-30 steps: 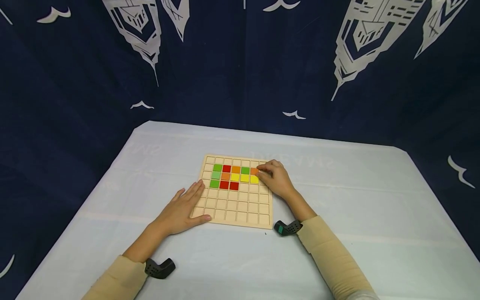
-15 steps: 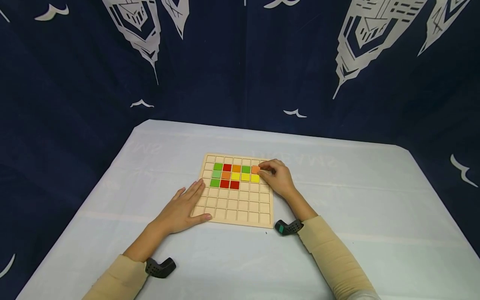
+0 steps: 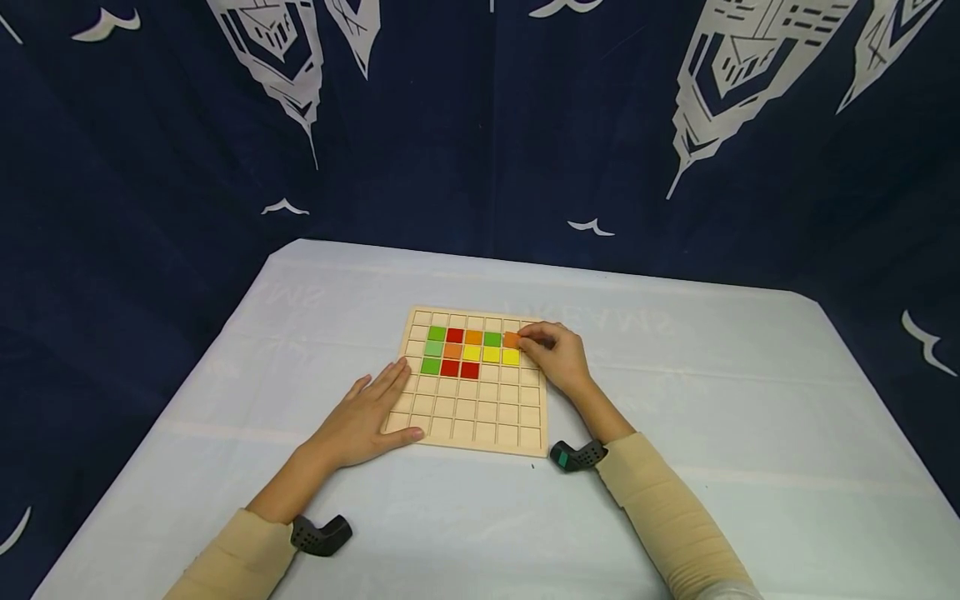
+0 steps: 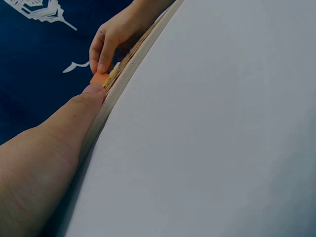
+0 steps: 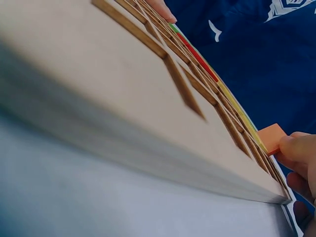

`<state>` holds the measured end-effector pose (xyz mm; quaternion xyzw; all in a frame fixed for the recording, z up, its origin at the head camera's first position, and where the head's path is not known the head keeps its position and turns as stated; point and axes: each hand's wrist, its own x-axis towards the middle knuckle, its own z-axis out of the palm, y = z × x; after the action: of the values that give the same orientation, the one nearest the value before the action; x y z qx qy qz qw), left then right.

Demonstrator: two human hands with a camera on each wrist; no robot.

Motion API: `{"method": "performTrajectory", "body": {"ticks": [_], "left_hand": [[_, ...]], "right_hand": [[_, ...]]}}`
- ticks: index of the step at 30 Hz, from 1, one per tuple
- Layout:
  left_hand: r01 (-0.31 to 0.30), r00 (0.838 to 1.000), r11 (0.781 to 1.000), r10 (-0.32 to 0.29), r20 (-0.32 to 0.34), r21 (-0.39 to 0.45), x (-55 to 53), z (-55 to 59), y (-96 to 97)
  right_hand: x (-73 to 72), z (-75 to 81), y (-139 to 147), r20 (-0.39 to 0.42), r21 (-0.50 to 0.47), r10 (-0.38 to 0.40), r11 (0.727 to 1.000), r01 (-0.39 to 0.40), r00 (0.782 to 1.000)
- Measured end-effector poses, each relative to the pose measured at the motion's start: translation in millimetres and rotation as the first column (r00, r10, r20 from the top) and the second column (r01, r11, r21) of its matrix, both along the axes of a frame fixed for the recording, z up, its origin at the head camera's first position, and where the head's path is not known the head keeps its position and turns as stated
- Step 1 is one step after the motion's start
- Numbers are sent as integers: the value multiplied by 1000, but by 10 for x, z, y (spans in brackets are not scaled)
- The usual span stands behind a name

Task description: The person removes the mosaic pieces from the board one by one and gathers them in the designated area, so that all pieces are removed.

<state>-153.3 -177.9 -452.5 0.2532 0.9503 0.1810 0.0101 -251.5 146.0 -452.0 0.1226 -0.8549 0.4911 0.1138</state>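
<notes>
The right hand (image 3: pixel 557 354) pinched a tilted orange tile (image 5: pixel 271 137), seating or lifting it (unclear which); next, the outspread left hand (image 3: pixel 366 421) likely needed to steady the wooden grid board (image 3: pixel 486 411).

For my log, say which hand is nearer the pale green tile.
Left: the left hand is just left of the pale green tile; the right hand pinches an orange tile, farther right.

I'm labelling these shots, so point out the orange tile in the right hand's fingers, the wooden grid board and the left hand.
Orange tile (image 5: pixel 271 138): right wrist view, its flat face.
Wooden grid board (image 3: pixel 487 391): head view, a bare square near its middle.
Left hand (image 3: pixel 366 419): head view, its back.
</notes>
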Motion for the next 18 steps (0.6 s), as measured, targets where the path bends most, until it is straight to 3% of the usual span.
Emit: {"method": "performTrajectory", "body": {"ticks": [10, 18], "left_hand": [[-1, 1000, 1000, 1, -1, -2, -2, 13, -1], [-3, 1000, 1000, 3, 6, 5, 5, 28, 12]], "right_hand": [[-12, 3, -11, 58, -89, -6, 996, 11, 998], [-2, 56, 28, 89, -106, -7, 994, 16, 996]]}}
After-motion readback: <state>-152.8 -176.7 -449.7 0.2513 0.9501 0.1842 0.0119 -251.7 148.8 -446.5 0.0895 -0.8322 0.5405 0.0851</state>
